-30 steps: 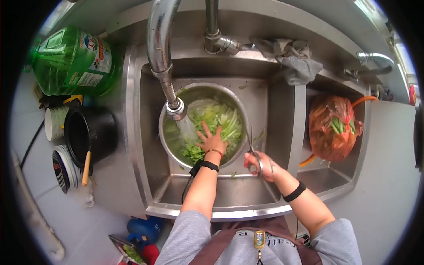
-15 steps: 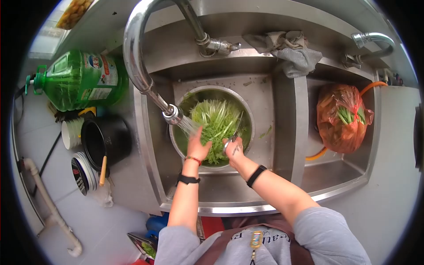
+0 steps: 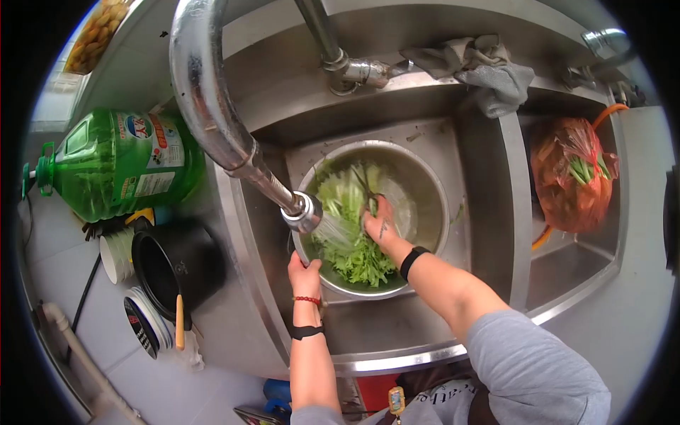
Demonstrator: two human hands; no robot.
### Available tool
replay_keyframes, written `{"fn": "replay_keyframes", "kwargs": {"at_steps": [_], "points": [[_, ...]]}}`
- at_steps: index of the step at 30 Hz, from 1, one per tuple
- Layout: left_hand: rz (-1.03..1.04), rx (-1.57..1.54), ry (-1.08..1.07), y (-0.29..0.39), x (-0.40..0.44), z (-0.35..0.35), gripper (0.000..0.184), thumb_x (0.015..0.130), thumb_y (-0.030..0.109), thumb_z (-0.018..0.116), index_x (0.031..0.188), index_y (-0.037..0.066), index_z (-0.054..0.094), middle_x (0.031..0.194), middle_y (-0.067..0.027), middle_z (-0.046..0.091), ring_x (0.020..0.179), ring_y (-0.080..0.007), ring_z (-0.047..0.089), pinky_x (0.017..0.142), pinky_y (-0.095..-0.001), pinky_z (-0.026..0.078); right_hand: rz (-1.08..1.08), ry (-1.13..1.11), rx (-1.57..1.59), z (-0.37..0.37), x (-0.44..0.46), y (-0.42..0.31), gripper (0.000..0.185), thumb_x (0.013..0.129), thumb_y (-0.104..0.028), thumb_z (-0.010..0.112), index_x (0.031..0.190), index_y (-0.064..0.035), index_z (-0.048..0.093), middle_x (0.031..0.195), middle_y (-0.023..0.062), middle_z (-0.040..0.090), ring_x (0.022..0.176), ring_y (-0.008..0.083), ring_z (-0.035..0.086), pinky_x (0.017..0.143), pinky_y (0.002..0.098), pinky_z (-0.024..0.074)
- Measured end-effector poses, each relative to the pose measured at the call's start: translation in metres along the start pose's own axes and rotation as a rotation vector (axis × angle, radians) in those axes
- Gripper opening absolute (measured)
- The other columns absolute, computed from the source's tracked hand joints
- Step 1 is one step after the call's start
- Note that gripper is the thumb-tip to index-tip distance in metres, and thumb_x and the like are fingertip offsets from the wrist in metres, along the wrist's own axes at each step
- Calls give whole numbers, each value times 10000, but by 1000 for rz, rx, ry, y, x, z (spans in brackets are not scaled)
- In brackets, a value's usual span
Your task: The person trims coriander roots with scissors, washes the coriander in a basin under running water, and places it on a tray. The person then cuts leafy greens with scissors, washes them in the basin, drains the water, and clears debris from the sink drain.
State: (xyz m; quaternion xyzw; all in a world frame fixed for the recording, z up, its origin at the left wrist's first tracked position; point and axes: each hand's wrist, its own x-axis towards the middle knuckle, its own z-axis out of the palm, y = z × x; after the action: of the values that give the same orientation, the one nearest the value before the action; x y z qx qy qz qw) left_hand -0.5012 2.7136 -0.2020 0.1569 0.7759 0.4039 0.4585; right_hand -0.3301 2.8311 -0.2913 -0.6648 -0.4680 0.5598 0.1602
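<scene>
I seem to be in the middle of rinsing and working through leafy greens [image 3: 363, 261], which lie heaped inside a round metal bowl [image 3: 427, 205] in the larger basin of the steel sink [image 3: 519, 205]. My right fingers [image 3: 368, 218] are closed around the handles of a pair of scissors [image 3: 365, 185], low in the bowl among the stalks, with the blades pointing away from me. My left fingers [image 3: 314, 265] are bent at the bowl's near left rim, the thumb showing; how firmly they press, I can't tell. Water [image 3: 333, 228] sprays from the faucet nozzle [image 3: 304, 214] onto the leaves. Any move of the blades from here calls, I'd judge, for a steady bowl and my left fingers kept well clear of the edges. Scraps of green dot the basin floor. In the smaller basin on my right sits a reddish plastic bag [image 3: 563, 195] with stalks showing, and a grey cloth [image 3: 501, 88] drapes over the back of the divider. On the counter [image 3: 237, 329] to my left stand a big green bottle [image 3: 92, 173] and a black pot [image 3: 209, 255], beside stacked bowls [image 3: 115, 256] and lids [image 3: 146, 319].
</scene>
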Motion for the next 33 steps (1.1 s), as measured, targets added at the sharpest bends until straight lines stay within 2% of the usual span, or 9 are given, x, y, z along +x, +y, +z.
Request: {"fn": "replay_keyframes", "kwargs": {"at_steps": [6, 12, 14, 19, 22, 23, 26, 27, 33], "points": [[125, -163, -122, 60, -74, 41, 289, 690, -117, 580, 960, -25, 629, 868, -3, 647, 739, -74, 575, 673, -223, 458, 136, -429, 489, -49, -54, -75, 934, 793, -479, 703, 1439, -5, 224, 1414, 248, 366, 1298, 319, 389, 1050, 410, 338], [218, 59, -96, 92, -131, 86, 174, 733, -81, 606, 883, 7, 613, 783, 29, 601, 661, -42, 520, 601, -203, 420, 12, -355, 518, -71, -71, -76, 1030, 624, -282, 842, 1419, 17, 259, 1277, 209, 509, 1182, 283, 493, 983, 346, 402], [320, 305, -35, 117, -153, 106, 79, 739, -5, 643, 734, 23, 570, 630, 48, 544, 565, -31, 475, 518, -216, 387, 33, -391, 638, -78, -70, -69, 1019, 616, -256, 844, 1414, 21, 273, 1262, 205, 519, 1163, 280, 504, 974, 344, 407], [537, 617, -96, 149, -192, 136, 150, 740, 45, 665, 694, 5, 528, 568, -72, 538, 488, -141, 508, 502, -272, 409, 76, -378, 1053, -108, -97, -85, 644, 779, -89, 695, 1340, -54, 382, 1081, 101, 585, 916, 184, 577, 751, 318, 506], [841, 902, -88, 168, -211, 153, 205, 758, 64, 671, 676, 11, 491, 578, -101, 536, 516, -275, 541, 531, -324, 431, 256, -702, 1509, -106, -93, -75, 636, 784, -90, 698, 1336, -58, 384, 1083, 103, 583, 918, 185, 577, 743, 322, 509], [796, 980, -101, 177, -224, 159, 195, 794, 92, 654, 712, 30, 488, 637, -103, 548, 598, -360, 558, 681, -437, 487, 259, -717, 1548, -104, -96, -74, 636, 785, -93, 699, 1335, -57, 383, 1085, 104, 583, 919, 186, 577, 742, 323, 510], [837, 1260, -49, 189, -247, 177, 149, 826, 128, 630, 787, 42, 514, 706, -99, 568, 641, -355, 582, 839, -607, 432, 238, -679, 1568, -109, -111, -75, 636, 787, -99, 702, 1334, -56, 382, 1088, 105, 582, 921, 188, 578, 738, 325, 511], [814, 1314, -68, 191, -252, 180, 127, 840, 152, 615, 834, 60, 527, 734, -93, 565, 673, -346, 594, 898, -751, 297, 229, -667, 1566, -110, -113, -77, 636, 787, -102, 703, 1334, -55, 382, 1089, 105, 582, 922, 189, 578, 737, 326, 512], [884, 1486, -33, 188, -260, 189, 126, 815, 154, 633, 854, 76, 542, 709, -73, 548, 670, -323, 601, 928, -756, 256, 197, -610, 1523, -109, -116, -79, 636, 791, -115, 710, 1331, -52, 379, 1095, 108, 580, 926, 193, 580, 730, 330, 515]]}}
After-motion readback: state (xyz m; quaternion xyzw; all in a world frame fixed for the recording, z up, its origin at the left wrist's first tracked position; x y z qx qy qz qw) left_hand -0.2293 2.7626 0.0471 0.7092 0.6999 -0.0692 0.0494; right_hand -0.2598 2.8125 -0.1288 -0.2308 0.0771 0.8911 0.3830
